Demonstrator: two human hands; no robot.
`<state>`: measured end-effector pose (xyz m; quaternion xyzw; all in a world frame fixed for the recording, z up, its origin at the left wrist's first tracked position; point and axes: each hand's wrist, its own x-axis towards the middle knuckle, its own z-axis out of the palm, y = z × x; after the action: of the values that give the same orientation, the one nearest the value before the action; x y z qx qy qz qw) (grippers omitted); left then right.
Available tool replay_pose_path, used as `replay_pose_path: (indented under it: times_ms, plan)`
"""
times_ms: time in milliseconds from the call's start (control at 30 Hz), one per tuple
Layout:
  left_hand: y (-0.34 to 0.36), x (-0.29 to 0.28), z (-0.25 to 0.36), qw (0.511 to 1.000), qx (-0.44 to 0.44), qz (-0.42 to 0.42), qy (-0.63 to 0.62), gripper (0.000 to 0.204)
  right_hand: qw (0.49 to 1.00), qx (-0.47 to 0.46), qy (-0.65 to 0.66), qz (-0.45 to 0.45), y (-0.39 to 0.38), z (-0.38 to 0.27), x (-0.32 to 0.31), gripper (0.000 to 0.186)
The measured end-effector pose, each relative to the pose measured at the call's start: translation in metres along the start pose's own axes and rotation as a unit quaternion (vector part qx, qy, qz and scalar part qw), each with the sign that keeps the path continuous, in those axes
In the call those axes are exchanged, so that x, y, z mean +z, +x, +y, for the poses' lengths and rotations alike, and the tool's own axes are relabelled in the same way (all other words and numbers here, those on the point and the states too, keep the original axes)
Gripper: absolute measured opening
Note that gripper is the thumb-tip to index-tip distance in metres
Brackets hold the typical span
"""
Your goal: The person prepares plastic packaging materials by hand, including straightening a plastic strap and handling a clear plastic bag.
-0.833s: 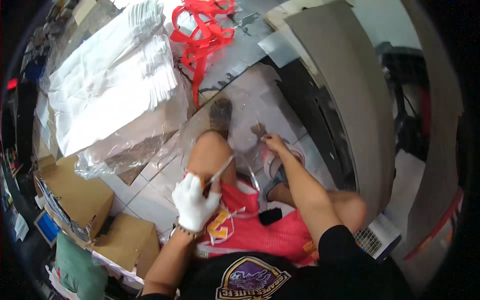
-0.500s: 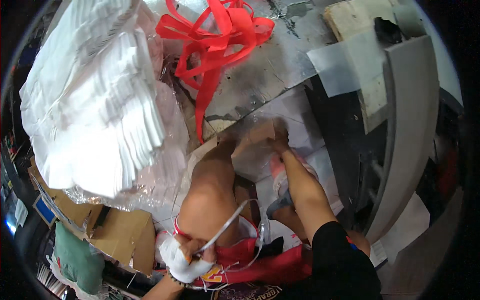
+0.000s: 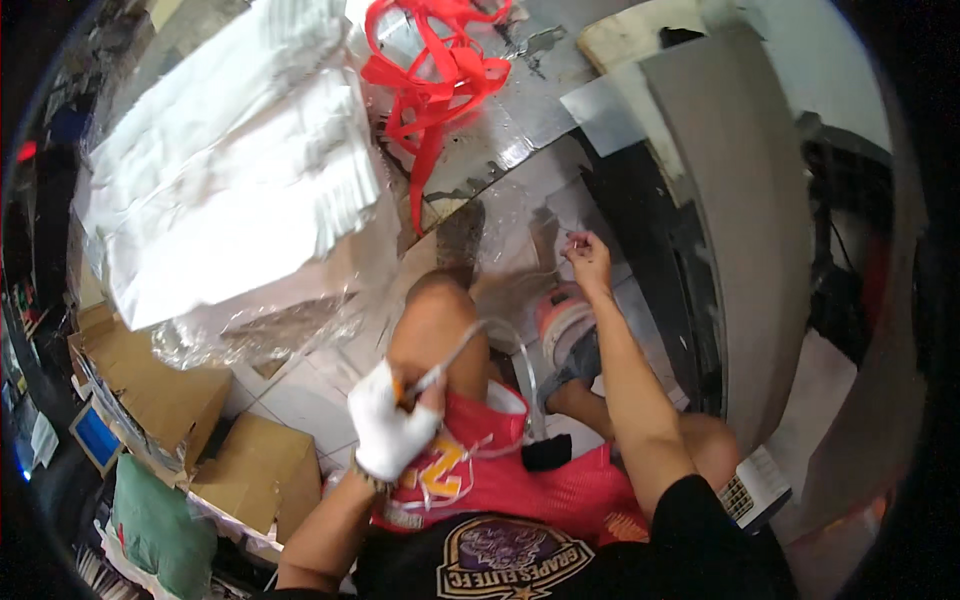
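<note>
Right hand (image 3: 590,258) moved farther rightward.

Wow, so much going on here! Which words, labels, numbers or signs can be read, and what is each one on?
I won't copy wording or numbers out, only say where they stand:
Black shirt: readable lettering on a purple crest.
Red shorts: a large yellow numeral, with white string over it.
Same shorts, farther right: orange marking, too blurred to read.
Any others: too small or blurred.
</note>
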<state>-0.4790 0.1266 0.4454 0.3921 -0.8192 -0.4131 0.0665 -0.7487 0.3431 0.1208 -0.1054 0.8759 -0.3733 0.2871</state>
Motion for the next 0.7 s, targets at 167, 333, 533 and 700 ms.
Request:
replay_pose_path:
  times_ms: [167,333,533,700]
  plan:
    - [0.015,-0.055,0.005,0.856,-0.232,0.033,-0.460,0.015,0.968,-0.074,0.238,-0.024,-0.102,-0.216,-0.113,0.012]
    - [-0.006,-0.166,0.109,0.936,0.010,0.053,-0.349,0.020,0.935,-0.120,0.334,0.008,-0.214,-0.300,-0.229,0.021]
    - [-0.045,-0.223,0.179,0.934,0.207,0.019,-0.292,0.026,0.900,-0.252,0.357,0.017,-0.306,-0.355,-0.300,0.023]
    - [-0.076,-0.201,0.204,0.938,0.170,-0.088,-0.288,0.030,0.896,-0.287,0.338,0.023,-0.331,-0.375,-0.287,0.023]
